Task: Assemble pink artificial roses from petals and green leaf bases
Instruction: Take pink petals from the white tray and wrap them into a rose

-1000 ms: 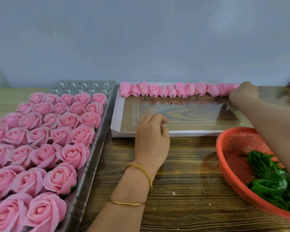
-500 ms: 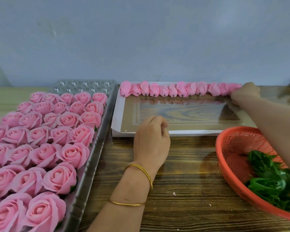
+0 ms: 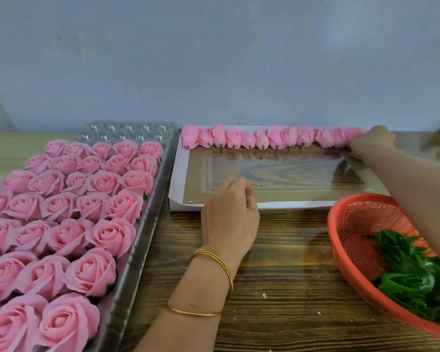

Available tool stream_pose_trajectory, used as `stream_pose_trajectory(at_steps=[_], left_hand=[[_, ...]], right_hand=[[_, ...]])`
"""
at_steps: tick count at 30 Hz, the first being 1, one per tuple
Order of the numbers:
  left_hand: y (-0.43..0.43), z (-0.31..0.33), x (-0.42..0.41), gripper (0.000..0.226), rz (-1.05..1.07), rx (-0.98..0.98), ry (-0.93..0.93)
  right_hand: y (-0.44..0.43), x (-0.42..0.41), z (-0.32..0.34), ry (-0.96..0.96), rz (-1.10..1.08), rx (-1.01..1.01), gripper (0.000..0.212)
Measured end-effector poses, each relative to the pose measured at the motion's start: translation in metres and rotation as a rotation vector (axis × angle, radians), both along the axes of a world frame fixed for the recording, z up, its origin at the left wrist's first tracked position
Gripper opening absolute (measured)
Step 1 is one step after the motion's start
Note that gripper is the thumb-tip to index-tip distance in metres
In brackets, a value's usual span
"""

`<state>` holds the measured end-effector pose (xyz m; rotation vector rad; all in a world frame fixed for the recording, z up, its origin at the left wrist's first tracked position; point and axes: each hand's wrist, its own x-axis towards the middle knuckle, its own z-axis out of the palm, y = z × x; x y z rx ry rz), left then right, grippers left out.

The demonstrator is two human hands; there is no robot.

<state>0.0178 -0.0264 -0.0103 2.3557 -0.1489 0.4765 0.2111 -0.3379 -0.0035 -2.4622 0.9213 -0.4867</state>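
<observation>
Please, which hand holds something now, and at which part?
The right hand reaches the right end of the row of pink rosebuds; any grip is hidden. The left hand rests curled, apparently empty.

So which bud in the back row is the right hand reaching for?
The rightmost bud in the row: the right hand sits at that end, touching it, while the other buds lie further left, untouched.

Your arms are bare, no sleeves.
Your left hand [image 3: 230, 219] has two thin gold bangles [image 3: 215, 265] on its wrist and forearm; your right hand [image 3: 372, 142] wears nothing you can see.
</observation>
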Motion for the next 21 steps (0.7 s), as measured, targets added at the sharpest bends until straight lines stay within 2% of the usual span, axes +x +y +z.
stream_pose_trajectory(at_steps=[8,21], left_hand=[[0.000,0.004,-0.002,0.013,0.041,0.012,0.014],[-0.002,0.008,-0.005,0.012,0.157,0.045,0.033]], right_hand=[[0.007,-0.001,0.001,0.020,0.019,-0.035,0.031],[0.014,-0.013,0.005,-0.043,-0.005,0.035,0.031]])
